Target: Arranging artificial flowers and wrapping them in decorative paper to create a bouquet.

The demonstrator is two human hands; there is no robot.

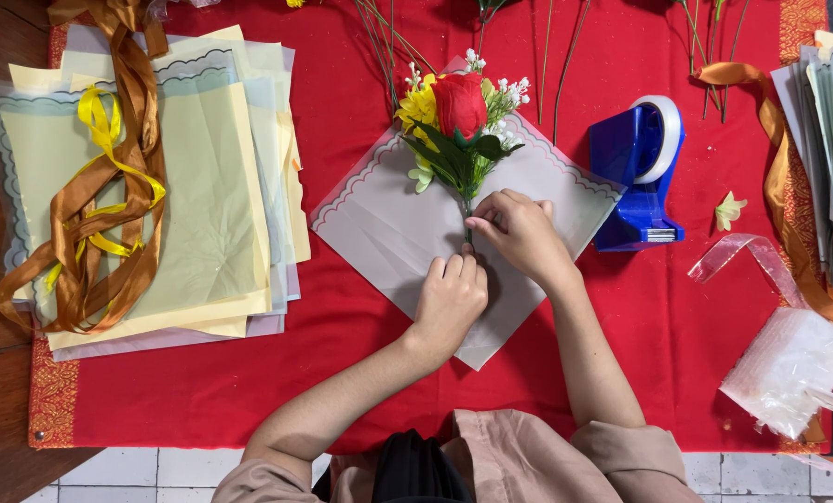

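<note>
A small bouquet [460,121] with a red rose, yellow flowers, white sprigs and green leaves lies on a grey square wrapping sheet [379,224] with a scalloped border, set diamond-wise on the red cloth. My left hand [450,300] and my right hand [519,233] meet at the bouquet's stems near the sheet's middle. Both hands have fingers curled and pinch the stems against the paper. The stems' lower ends are hidden under my fingers.
A blue tape dispenser [642,168] stands right of the sheet. A stack of cream and pale sheets [211,186] with brown and yellow ribbons [100,214] lies at left. Loose stems [556,56] lie at the top; more sheets [831,140], a loose flower [729,210], clear tape strip and plastic wrap [789,368] at right.
</note>
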